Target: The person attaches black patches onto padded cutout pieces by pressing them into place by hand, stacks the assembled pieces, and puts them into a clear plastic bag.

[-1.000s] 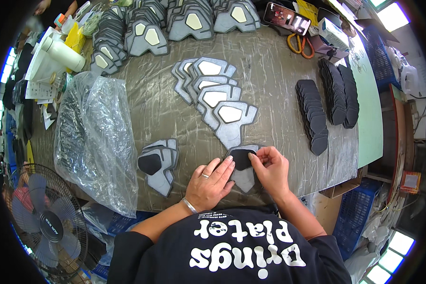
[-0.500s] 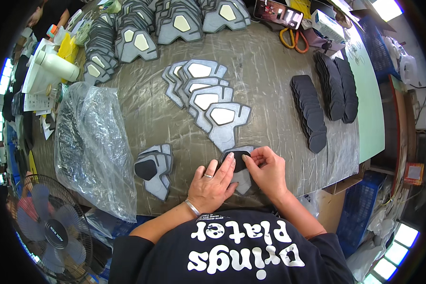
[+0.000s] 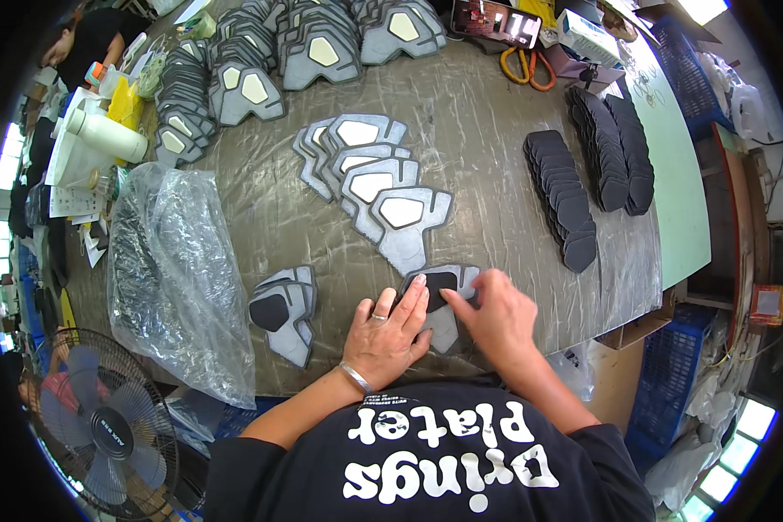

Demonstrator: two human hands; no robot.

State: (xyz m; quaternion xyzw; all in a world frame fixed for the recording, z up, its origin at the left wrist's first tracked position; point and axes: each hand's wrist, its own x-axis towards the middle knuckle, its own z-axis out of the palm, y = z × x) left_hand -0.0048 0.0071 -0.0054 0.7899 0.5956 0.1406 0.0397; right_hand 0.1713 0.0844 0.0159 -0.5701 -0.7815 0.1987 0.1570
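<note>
Under my hands, near the table's front edge, lies a grey shaped piece [image 3: 445,334] with a dark border and a black pad [image 3: 440,280] on it. My left hand [image 3: 390,329], with a ring and a bracelet, rests on them, its fingers stretched out flat against the pad's left side. My right hand [image 3: 501,318] has its thumb on the pad's right side; its other fingers curl loosely, apart from the thumb. To the left, a small stack of grey pieces [image 3: 297,325] has another black pad [image 3: 269,311] on top. Beyond my hands, several grey pieces with cream patches [image 3: 400,211] overlap.
Rows of black pads [image 3: 561,198] lie at the right. More grey pieces [image 3: 322,54] are stacked along the back, near orange-handled scissors [image 3: 527,70] and a phone [image 3: 496,23]. A clear plastic bag [image 3: 178,278], a white bottle [image 3: 106,137] and a fan [image 3: 104,426] are left.
My right hand has loosened its pinch at the pad's right edge; its fingers have lifted away while the thumb stays on the pad. My left hand keeps its place. The view has shifted slightly.
</note>
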